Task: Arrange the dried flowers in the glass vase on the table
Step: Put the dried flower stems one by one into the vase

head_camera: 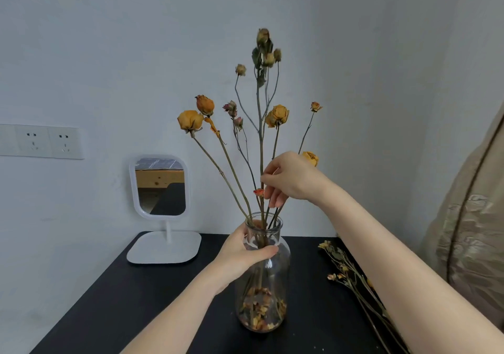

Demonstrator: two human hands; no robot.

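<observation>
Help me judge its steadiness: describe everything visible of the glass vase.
The vase is clear glass, bottle-shaped, with a short neck above a wider round body. It stands upright on the black table. Dried stems rise from its mouth; loose dried petals lie in its bottom. The left hand grips its shoulder and neck.

One glass vase (270, 285), one mirror (161, 187), one table (136, 299), two sockets (32, 140) — one left hand (240, 258), one right hand (289, 179).
</observation>
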